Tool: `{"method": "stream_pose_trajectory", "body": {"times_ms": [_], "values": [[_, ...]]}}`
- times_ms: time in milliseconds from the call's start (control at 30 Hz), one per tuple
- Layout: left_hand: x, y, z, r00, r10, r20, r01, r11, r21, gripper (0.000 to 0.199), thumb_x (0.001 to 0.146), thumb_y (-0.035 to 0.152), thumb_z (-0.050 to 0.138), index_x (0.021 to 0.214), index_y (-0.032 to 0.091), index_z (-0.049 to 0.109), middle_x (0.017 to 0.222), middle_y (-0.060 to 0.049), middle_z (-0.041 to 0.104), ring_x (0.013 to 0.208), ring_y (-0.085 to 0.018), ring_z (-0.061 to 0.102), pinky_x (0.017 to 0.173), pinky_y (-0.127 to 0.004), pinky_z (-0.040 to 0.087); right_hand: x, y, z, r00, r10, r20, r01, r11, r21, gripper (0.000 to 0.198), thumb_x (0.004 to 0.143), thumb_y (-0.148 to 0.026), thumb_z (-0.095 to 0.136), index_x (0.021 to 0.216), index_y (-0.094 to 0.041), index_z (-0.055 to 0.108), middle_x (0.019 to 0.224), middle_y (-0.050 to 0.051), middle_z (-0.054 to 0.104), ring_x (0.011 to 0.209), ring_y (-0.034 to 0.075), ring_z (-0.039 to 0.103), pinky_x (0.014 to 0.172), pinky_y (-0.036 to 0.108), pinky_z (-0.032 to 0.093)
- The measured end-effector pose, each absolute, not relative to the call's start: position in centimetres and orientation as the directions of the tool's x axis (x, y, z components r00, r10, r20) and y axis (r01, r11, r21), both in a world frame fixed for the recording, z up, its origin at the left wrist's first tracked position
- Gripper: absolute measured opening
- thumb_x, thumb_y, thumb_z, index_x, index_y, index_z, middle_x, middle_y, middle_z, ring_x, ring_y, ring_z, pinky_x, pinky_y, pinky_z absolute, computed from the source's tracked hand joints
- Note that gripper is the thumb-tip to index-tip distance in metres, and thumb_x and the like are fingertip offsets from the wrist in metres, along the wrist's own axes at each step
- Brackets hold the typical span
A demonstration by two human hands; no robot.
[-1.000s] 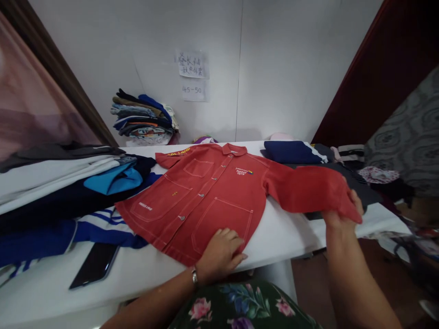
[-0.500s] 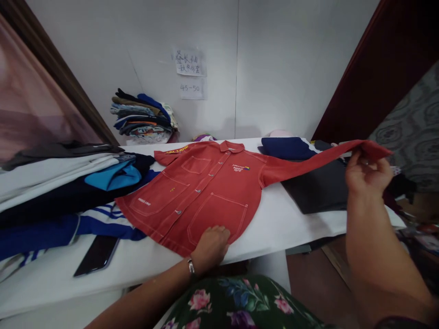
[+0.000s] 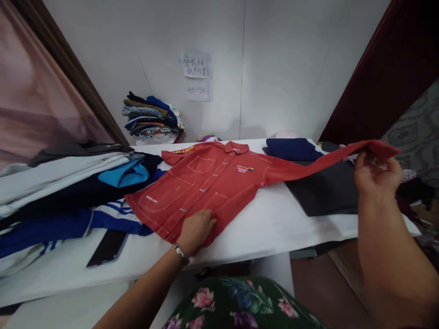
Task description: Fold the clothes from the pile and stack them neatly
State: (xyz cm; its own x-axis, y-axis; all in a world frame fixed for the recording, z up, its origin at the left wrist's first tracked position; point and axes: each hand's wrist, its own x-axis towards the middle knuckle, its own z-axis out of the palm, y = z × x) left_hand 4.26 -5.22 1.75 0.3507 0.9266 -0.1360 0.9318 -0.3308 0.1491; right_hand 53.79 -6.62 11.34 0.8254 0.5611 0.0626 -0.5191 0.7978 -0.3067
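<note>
A red buttoned jacket (image 3: 236,183) with white stitching lies front up on the white table, its collar toward the wall. My right hand (image 3: 377,169) pinches the cuff end of one sleeve and holds it raised out to the right, so the sleeve stretches over dark folded clothes. With fingers curled, my left hand (image 3: 197,230) grips the jacket's front near the lower hem. The side edge there is folded inward, covering part of the lower pocket. The other sleeve, with yellow lettering, lies bent at the far left of the jacket.
Piled clothes (image 3: 68,178) and a phone (image 3: 108,246) lie to the left. A folded stack of garments (image 3: 151,116) stands against the wall below paper notes (image 3: 198,75). At right are a navy folded garment (image 3: 291,149) and a dark grey one (image 3: 322,192) on the white table (image 3: 260,228).
My left hand has moved left over the jacket, bringing its lower side edge inward over the pocket. My right hand still holds the sleeve out. The view has shifted slightly.
</note>
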Motion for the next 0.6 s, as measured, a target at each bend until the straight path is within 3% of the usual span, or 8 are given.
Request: {"method": "stream_pose_trajectory", "body": {"times_ms": [100,233,400,500,600], "values": [[4.9,-7.3,1.6,0.420,0.899,-0.127,0.895,-0.386,0.225,0.041,0.083,0.039,0.055,0.120,0.021,0.055,0.121,-0.012,0.062,0.106,-0.028,0.061,0.081,-0.035,0.048,53.2,-7.3,10.8,0.820,0.568,0.071,-0.535,0.804,-0.260,0.017,0.080,-0.009,0.046,0.077,-0.017,0.060,0.109,0.013,0.065,0.093,0.021,0.068,0.067,0.033,0.062],[4.4,-9.2,0.6,0.503,0.846,-0.178,0.840,-0.429,0.333,0.056,0.076,0.017,0.054,0.131,0.021,0.049,0.128,-0.012,0.059,0.113,-0.026,0.058,0.092,-0.037,0.046,52.5,-8.1,10.3,0.771,0.626,0.112,-0.589,0.770,-0.245,0.017,0.075,-0.005,0.051,0.073,-0.019,0.059,0.117,0.012,0.062,0.096,0.022,0.068,0.066,0.035,0.061],[2.9,-9.9,-0.1,0.488,0.858,-0.163,0.804,-0.368,0.468,0.067,0.070,0.003,0.046,0.134,0.022,0.048,0.133,-0.010,0.058,0.119,-0.024,0.057,0.099,-0.037,0.045,52.1,-6.9,11.0,0.758,0.621,0.199,-0.513,0.756,-0.406,0.017,0.070,-0.005,0.051,0.066,-0.020,0.058,0.099,0.007,0.065,0.081,0.015,0.067,0.067,0.032,0.060],[1.9,-9.4,0.0,0.420,0.902,-0.097,0.765,-0.294,0.573,0.056,0.076,0.008,0.044,0.131,0.019,0.052,0.128,-0.011,0.062,0.114,-0.023,0.060,0.099,-0.037,0.045,51.6,-4.4,12.8,0.721,0.634,0.281,-0.430,0.727,-0.536,0.021,0.068,-0.002,0.047,0.071,-0.019,0.059,0.083,0.003,0.064,0.077,0.013,0.065,0.067,0.029,0.059],[1.0,-8.5,0.1,0.332,0.943,-0.023,0.688,-0.225,0.690,0.044,0.080,0.017,0.046,0.123,0.019,0.058,0.119,-0.009,0.067,0.106,-0.023,0.064,0.094,-0.034,0.047,50.2,-0.6,15.9,0.652,0.681,0.333,-0.363,0.666,-0.651,0.027,0.066,0.001,0.047,0.079,-0.018,0.060,0.080,0.001,0.063,0.080,0.014,0.065,0.069,0.031,0.056]]}}
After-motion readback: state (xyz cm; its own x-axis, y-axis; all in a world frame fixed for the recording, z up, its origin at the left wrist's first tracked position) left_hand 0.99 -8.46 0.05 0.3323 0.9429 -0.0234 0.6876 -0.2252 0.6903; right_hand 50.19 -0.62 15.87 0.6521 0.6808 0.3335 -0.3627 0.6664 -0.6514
